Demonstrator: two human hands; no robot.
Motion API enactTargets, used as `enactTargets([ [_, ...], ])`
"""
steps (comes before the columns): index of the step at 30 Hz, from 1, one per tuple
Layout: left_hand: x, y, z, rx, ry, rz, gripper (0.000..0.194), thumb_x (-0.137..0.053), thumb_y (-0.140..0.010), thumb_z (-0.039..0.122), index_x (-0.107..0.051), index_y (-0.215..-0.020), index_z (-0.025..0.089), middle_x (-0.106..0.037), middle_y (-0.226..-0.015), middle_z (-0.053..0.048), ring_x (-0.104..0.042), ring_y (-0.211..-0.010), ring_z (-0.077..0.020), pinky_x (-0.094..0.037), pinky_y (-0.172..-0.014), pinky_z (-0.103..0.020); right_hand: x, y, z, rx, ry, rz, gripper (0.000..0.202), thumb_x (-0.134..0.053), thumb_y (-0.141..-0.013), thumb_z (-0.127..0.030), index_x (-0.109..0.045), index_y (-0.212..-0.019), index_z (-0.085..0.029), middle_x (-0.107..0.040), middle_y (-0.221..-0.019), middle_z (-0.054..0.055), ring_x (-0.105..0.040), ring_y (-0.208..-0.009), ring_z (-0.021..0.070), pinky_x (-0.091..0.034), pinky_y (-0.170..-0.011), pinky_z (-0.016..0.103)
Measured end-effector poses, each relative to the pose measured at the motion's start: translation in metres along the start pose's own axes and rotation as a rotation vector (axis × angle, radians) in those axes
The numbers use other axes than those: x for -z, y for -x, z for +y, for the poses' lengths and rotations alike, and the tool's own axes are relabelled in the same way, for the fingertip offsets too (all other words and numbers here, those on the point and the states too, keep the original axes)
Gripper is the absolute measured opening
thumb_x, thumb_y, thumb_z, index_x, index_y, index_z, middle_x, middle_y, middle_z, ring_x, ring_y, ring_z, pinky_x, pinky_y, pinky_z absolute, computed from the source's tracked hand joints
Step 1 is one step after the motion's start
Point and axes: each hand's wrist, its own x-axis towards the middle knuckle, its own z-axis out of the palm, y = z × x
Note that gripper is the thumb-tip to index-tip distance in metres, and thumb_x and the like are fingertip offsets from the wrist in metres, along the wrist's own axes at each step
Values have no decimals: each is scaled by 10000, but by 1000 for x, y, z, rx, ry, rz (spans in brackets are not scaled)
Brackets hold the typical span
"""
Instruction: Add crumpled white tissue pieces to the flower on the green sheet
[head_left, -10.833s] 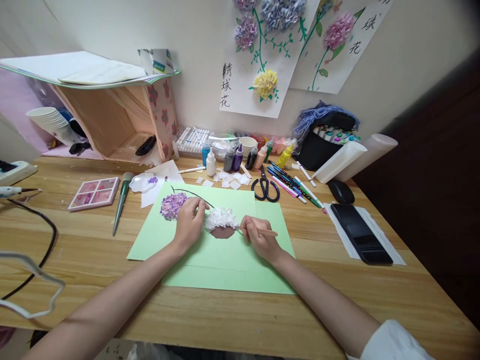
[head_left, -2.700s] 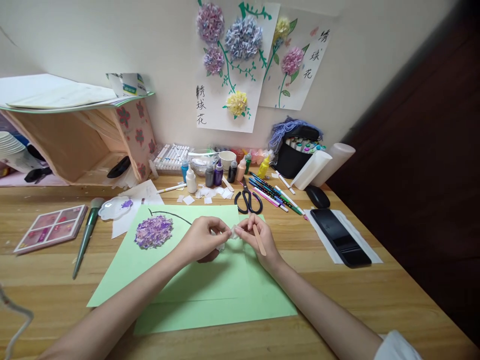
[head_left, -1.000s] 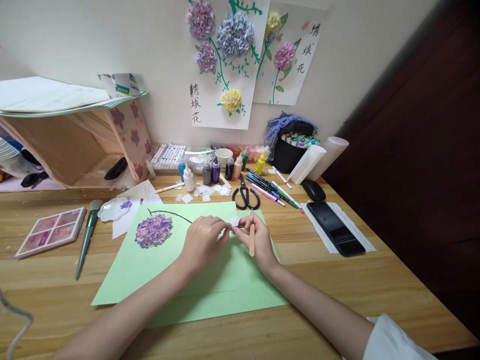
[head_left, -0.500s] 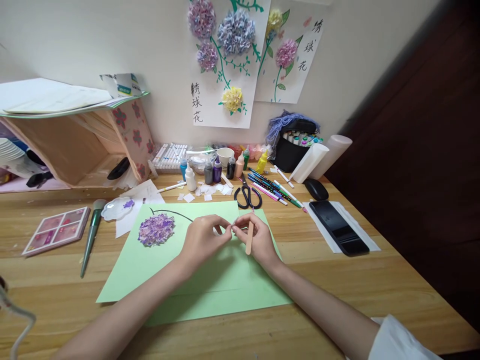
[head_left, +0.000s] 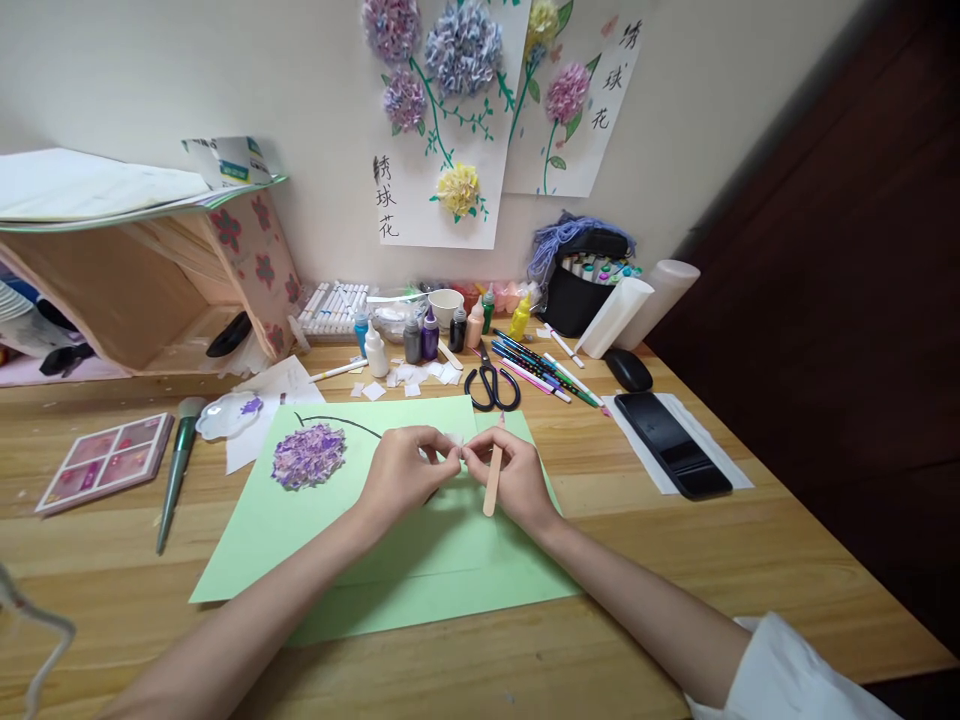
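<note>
Above the green paper (head_left: 405, 590), my left hand (head_left: 405, 470) and my right hand (head_left: 514, 475) meet fingertip to fingertip. A small pale piece of paper (head_left: 455, 439) is pinched between them, partly hidden by the fingers. My right hand also holds a wooden craft stick (head_left: 493, 485) with a pinkish tip, hanging downward across the fingers. Left of my hands, a purple and white ruffled flower (head_left: 308, 456) is fixed to the green paper. A dark drawn stem (head_left: 341, 420) curves from above it toward my left hand, which covers its end.
Behind the paper lie black-handled scissors (head_left: 491, 388), scattered white paper squares (head_left: 409, 373), paint bottles (head_left: 429, 335) and several pens (head_left: 540, 368). A phone (head_left: 673, 445) and mouse (head_left: 628, 370) are at right. At left are a brush (head_left: 178, 470), a palette box (head_left: 105, 465) and a dish (head_left: 225, 417).
The wooden stick has tilted slightly, its lower end swinging left. More of the pale paper piece shows between my fingertips. The whole view has shifted a little.
</note>
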Motion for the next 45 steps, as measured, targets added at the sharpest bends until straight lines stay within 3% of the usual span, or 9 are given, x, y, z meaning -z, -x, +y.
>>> enactTargets([
  [6, -1, 0, -1, 19, 15, -43, 204, -569, -729, 328, -674, -682, 159, -558, -458, 25, -486, -431, -98, -355, -458, -196, 1, 0, 2, 6, 21, -5, 80, -690, -711, -250, -632, -705, -195, -639, -676, 24, -582, -633, 185, -463, -608, 302],
  [20, 0, -1, -1, 9, 13, -63, 210, -571, -736, 336, -688, -721, 163, -561, -433, 28, -484, -407, -97, -361, -440, -193, 1, 2, -1, 87, 150, 1, 69, -644, -741, -214, -609, -694, -178, -619, -644, 1, -546, -597, 146, -436, -597, 263],
  [30, -2, -3, -5, 107, 152, -108, 205, -574, -727, 335, -664, -713, 152, -502, -410, 46, -435, -335, -80, -293, -359, -181, 2, 1, -1, 83, 147, -1, 65, -634, -743, -213, -612, -700, -170, -618, -655, 8, -551, -607, 144, -434, -595, 248],
  [41, 0, -5, -4, -16, 108, -41, 186, -586, -738, 334, -668, -724, 167, -648, -660, -7, -524, -541, -113, -395, -522, -216, 0, 3, 3, 154, 227, -16, 101, -609, -766, -209, -555, -687, -178, -584, -628, -12, -542, -585, 131, -423, -588, 246],
  [45, 2, -8, -6, -35, 161, -49, 172, -583, -750, 319, -639, -713, 161, -663, -719, -26, -568, -665, -143, -428, -627, -244, 1, 1, 3, 151, 164, 23, 81, -618, -778, -250, -576, -756, -185, -619, -725, 19, -581, -662, 153, -467, -637, 270],
])
